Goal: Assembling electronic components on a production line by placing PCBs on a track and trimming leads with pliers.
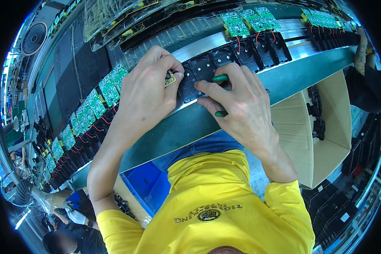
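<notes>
Presently, from my distant seat, I have the left hand (146,86) bent over the work, and its thumb and forefinger pinch a small yellow-edged part (170,79) in a narrow grip. This part is just above the left side of a black plastic housing (190,91), which lies in the row between my two hands. With the right hand (241,99) I hold a green-handled tool (220,78); the fingers are curled around it, and its two handles stand apart. The working end of the tool is hidden from me, so I cannot tell whether it touches something. The fingertips of this hand are above the same housing, at its right side. More black housings (221,56) continue the row to the upper right, along a green table edge (169,132). Green circuit boards (235,24) with red wires rest at the far side of the row, and other green boards (87,108) make a line at the left of my left forearm. Near my right elbow there is an open cardboard box (292,131), with black parts (318,127) inside.
</notes>
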`<state>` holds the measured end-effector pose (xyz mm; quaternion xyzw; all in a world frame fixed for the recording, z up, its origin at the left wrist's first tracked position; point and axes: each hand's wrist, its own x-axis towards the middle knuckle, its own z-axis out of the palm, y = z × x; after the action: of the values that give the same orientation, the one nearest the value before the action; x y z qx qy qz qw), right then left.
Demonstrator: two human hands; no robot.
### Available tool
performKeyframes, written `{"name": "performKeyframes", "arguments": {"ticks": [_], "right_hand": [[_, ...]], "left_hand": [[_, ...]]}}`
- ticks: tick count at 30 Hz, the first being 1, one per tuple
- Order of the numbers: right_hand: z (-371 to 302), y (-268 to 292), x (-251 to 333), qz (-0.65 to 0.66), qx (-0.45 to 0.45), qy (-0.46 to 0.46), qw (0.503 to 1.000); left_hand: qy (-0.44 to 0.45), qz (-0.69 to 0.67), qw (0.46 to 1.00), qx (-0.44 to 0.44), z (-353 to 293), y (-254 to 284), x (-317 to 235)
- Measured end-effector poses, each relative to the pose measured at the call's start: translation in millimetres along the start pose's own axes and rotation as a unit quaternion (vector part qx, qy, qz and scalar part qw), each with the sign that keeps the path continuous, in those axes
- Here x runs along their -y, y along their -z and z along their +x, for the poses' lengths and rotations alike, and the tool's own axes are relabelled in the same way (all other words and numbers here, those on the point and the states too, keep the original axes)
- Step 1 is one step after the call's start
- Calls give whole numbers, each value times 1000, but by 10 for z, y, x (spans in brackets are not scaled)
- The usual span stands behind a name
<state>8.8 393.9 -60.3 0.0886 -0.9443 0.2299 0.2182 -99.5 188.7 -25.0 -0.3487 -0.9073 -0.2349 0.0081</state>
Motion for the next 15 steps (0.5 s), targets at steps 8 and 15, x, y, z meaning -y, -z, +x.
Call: {"name": "performKeyframes", "arguments": {"ticks": [8,15], "right_hand": [[11,9,19,-10,1,-13,1000],[153,182,80,102,-7,-3,995]], "left_hand": [[-39,27,999,-9,42,-38,-8],[-16,74,997,-22,4,-68,-104]]}}
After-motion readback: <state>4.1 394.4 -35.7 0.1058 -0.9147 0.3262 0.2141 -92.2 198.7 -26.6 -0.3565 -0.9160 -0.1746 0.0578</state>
